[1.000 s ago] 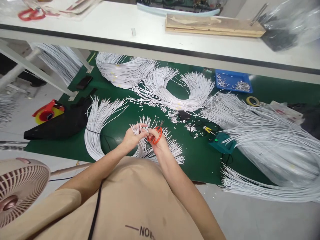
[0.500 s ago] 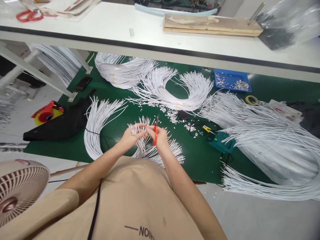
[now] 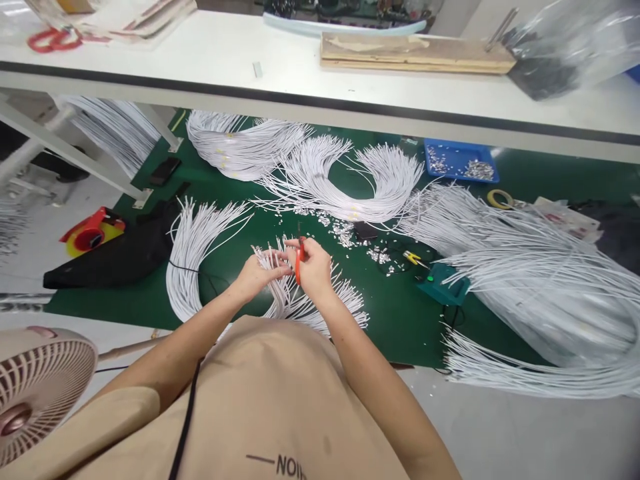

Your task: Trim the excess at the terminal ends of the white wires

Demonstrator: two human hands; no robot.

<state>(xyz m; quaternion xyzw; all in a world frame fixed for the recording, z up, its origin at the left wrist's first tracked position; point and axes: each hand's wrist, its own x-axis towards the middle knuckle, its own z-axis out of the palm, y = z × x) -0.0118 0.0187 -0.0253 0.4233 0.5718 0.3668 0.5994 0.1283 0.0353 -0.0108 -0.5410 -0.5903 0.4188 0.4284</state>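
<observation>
In the head view my left hand (image 3: 259, 275) is closed around several white wires (image 3: 278, 283) near their tips, thumb and fingers pinching toward the right. Close beside it, my right hand (image 3: 315, 270) grips red-handled scissors (image 3: 301, 257), their dark blades pointing away from me. The right fingertips almost meet the left ones at the wire ends; exactly what they touch there is too small to make out. More of this bundle fans out below and right of my hands, and another part of white wires (image 3: 183, 273) curves round on the left.
Beyond my hands lie loose metal terminals (image 3: 344, 233) and a small black block (image 3: 365, 231). Further wire bundles (image 3: 360, 203) fill the back and right. A blue tray (image 3: 460, 160), a green device (image 3: 444, 283), and a red tape dispenser (image 3: 95, 230) surround them. A shelf (image 3: 210, 63) overhangs the back.
My right hand has turned, and the scissors have shifted left and tilted their blades further away. The left hand keeps its hold on the wires. The whole view has shifted slightly.
</observation>
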